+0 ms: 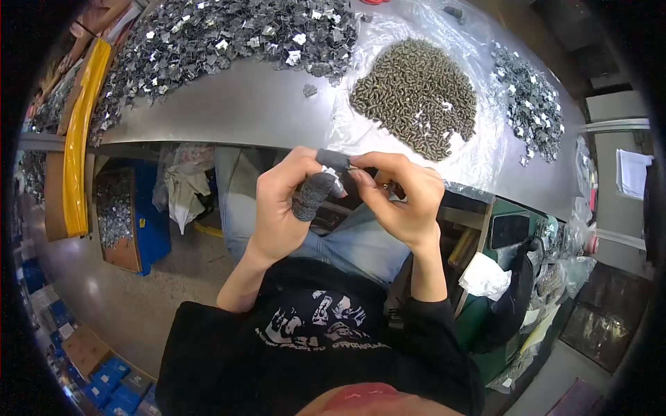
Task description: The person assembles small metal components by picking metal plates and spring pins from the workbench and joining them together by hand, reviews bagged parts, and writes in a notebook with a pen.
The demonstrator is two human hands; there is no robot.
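My left hand (288,187) is closed, with dark grey wraps around its thumb and index finger. Between them it pinches a small shiny metal clip (334,182), partly covered by the fingers. My right hand (406,191) is closed too, its thumb and index fingertips meeting the left index fingertip right by the clip. A tiny piece at those right fingertips is mostly hidden. Dark brassy bits that look like small screws (395,188) show inside its curled fingers. Both hands are above my lap, just in front of the table edge.
On the metal table (229,104) lie a heap of small screws (416,93) on clear plastic sheeting (347,121), a wide pile of dark metal clips (243,35) and a smaller clip pile (531,104). A blue bin (154,222) stands below left; a phone (510,230) lies at right.
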